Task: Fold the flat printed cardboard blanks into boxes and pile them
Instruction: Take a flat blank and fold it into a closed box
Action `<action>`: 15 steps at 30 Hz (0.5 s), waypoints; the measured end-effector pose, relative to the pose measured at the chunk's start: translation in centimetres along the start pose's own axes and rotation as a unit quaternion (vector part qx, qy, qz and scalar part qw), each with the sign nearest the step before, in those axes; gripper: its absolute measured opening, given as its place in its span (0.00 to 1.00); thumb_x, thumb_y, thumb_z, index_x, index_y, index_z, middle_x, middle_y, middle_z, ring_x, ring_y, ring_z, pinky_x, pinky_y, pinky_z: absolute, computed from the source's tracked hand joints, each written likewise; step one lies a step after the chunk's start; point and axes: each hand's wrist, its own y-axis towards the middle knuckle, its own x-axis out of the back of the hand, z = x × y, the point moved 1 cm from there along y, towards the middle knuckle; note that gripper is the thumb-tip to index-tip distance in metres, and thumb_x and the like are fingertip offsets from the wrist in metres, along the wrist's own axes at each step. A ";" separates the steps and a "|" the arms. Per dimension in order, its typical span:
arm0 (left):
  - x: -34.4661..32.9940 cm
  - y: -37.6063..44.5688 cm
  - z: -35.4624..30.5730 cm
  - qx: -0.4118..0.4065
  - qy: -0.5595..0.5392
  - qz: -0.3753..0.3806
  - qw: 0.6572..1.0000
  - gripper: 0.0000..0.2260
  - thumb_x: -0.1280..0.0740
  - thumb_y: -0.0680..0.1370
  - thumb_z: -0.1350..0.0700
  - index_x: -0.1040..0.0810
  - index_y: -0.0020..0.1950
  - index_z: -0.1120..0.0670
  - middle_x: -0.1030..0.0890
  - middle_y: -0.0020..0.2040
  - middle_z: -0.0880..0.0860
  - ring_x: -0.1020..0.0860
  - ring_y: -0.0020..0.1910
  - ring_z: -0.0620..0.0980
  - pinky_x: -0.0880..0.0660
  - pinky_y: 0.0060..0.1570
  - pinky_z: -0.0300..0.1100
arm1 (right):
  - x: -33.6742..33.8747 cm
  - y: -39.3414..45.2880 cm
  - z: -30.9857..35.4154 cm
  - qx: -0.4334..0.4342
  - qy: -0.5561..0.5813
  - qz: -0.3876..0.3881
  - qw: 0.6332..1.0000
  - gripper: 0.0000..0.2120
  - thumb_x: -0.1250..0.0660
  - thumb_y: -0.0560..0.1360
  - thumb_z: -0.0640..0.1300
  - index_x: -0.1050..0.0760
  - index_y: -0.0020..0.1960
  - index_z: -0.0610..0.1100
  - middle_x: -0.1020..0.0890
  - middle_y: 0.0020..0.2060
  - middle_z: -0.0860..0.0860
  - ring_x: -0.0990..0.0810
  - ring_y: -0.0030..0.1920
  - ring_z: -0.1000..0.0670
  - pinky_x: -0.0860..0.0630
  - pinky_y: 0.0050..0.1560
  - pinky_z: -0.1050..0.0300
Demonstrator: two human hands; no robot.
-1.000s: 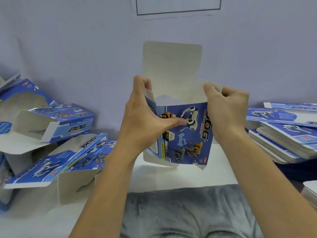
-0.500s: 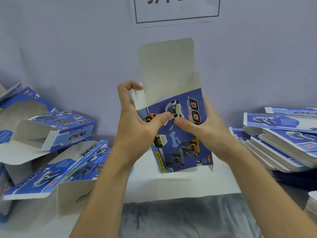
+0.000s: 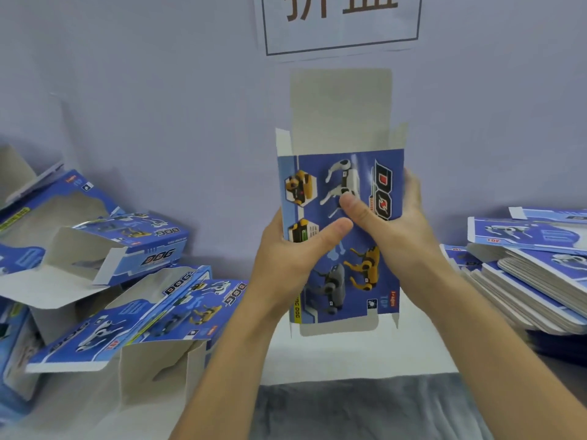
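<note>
Both hands grip one upright blue box (image 3: 344,236) above the tabletop (image 3: 349,354): left hand (image 3: 287,262) and right hand (image 3: 394,230), thumbs on its printed face, fingers hidden behind. Folded boxes (image 3: 127,281) lie left, flat blanks (image 3: 533,274) right, both cut off.

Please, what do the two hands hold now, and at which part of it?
Both hold one blue printed box, upright above the table. The left hand grips its left edge, the right hand its right edge; both thumbs press the printed front near its middle.

"DOG" is printed on the held box (image 3: 341,236) and the folded boxes (image 3: 133,246) at left.
</note>
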 end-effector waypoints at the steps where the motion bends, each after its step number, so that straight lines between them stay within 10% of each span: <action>1: -0.1 0.1 0.1 -0.004 0.008 -0.012 1.000 0.19 0.25 0.73 0.51 0.20 0.62 0.53 0.13 0.51 0.48 0.15 0.50 0.47 0.19 0.45 0.37 | -0.1 0.1 -0.2 -0.001 0.004 -0.007 1.000 0.51 0.24 0.58 0.71 0.42 0.75 0.61 0.21 0.63 0.56 0.20 0.62 0.50 0.24 0.64 0.44; 10: 0.6 0.2 0.4 0.017 0.081 -0.019 0.996 0.18 0.24 0.71 0.45 0.20 0.58 0.46 0.14 0.48 0.43 0.15 0.47 0.42 0.19 0.43 0.34 | 0.9 -0.3 0.2 0.055 -0.010 0.008 0.998 0.38 0.28 0.71 0.63 0.42 0.76 0.61 0.23 0.65 0.61 0.26 0.69 0.50 0.27 0.67 0.43; 15: 1.0 0.3 -0.9 -0.044 -0.006 -0.083 0.996 0.44 0.22 0.67 0.45 0.40 0.77 0.46 0.19 0.61 0.41 0.19 0.59 0.41 0.20 0.57 0.43 | -0.4 -1.1 0.3 0.099 0.014 0.034 0.994 0.36 0.29 0.72 0.54 0.41 0.76 0.57 0.18 0.54 0.65 0.17 0.55 0.59 0.18 0.49 0.62</action>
